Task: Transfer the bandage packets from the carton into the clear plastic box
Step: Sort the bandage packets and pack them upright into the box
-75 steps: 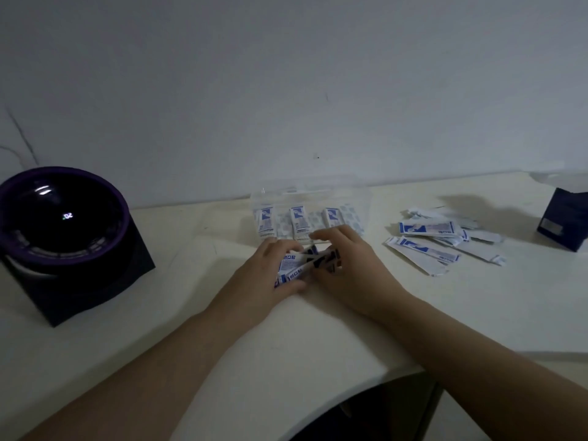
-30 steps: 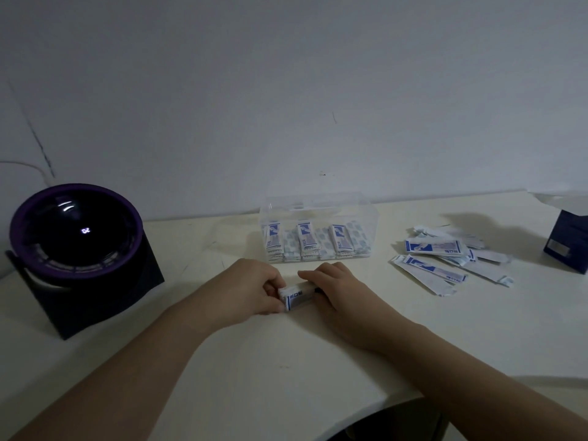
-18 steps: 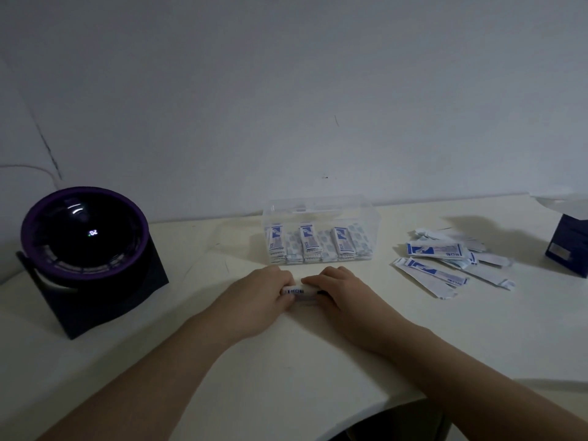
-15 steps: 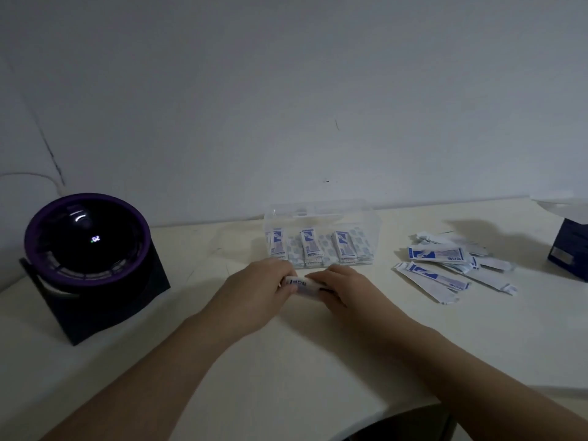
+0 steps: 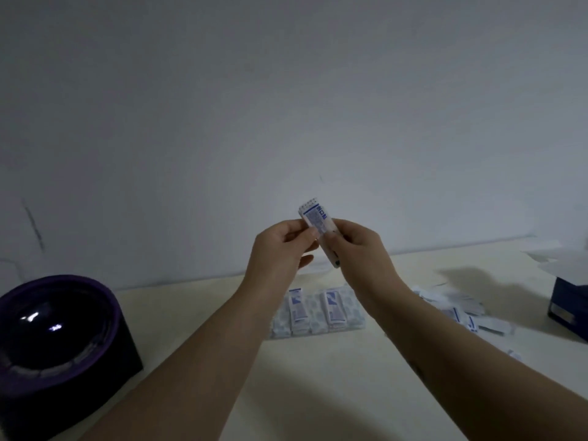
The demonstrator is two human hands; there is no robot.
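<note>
Your left hand (image 5: 280, 249) and right hand (image 5: 359, 246) are raised together above the table (image 5: 318, 393), both pinching one bandage packet stack (image 5: 316, 219). Its long axis runs near-vertical, with the top end tilted left and the lower end right. Below it, the clear plastic box (image 5: 358, 316) holds rows of packets. Loose packets (image 5: 458, 310) lie to its right, and the blue carton (image 5: 569, 307) sits at the right edge. Cream tabletop, plain white wall, dim light. A purple bowl-shaped device (image 5: 54, 326) is on the left.

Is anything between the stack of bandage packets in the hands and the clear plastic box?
Nothing visible does. The left hand and right hand hold the stack of white-and-blue bandage packets in the air above the clear plastic box, whose top they hide.
</note>
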